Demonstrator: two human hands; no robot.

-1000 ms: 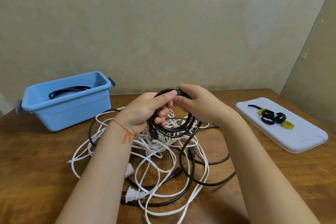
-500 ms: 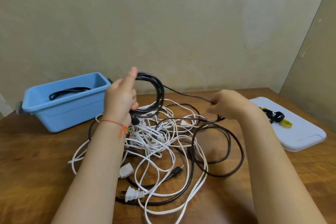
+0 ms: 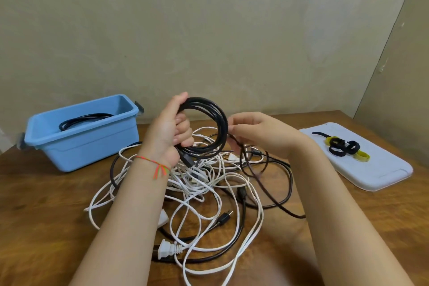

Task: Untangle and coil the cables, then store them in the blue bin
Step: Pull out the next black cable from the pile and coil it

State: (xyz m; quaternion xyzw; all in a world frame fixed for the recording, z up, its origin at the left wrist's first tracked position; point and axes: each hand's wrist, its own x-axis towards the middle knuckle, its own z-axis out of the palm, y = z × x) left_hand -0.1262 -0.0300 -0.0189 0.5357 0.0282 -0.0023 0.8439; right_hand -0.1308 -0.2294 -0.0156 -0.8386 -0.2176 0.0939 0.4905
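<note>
1. Wooden surface (image 3: pixel 46 204) carries the tangled cables (image 3: pixel 197 193), right of the blue bin (image 3: pixel 81 144).
2. Left hand (image 3: pixel 167 132) fingers grasp the black coil (image 3: pixel 209 127) above the tangle, keeping its loops together.
3. Right hand (image 3: pixel 253 132) fingers pinch its loose tail, probably feeding another loop.

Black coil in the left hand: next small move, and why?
Probably lay one more loop onto it. The left hand grips the black coil above the tangled pile, while the right hand pinches the loose tail, which runs down into the pile, so the cable is not yet fully wound.
</note>
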